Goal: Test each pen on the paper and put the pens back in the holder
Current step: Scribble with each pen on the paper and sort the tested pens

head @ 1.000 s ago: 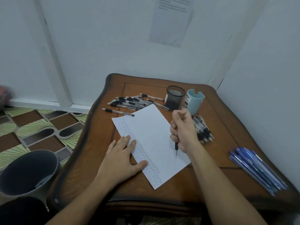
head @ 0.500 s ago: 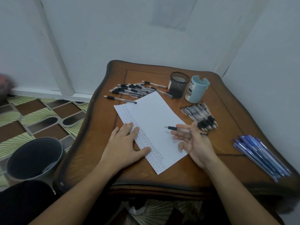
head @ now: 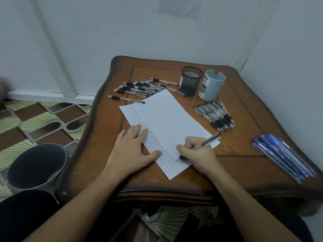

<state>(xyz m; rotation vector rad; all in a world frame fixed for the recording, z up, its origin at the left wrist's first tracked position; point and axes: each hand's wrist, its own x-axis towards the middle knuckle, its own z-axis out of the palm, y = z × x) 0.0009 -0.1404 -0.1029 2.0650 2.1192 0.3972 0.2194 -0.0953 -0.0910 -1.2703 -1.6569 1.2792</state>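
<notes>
Now | right hand (head: 197,152) pinches pen (head: 208,140), tip on paper (head: 167,116) | left hand (head: 132,147) flat on paper

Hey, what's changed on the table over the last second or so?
The right hand held the clear-barrelled pen upright in a fist, then let it lie across open fingers; now it pinches the pen in a writing hold, tip on the white paper sheet by the lowest marks. The left hand stays flat on the paper; the black mesh holder stands where it was.
</notes>
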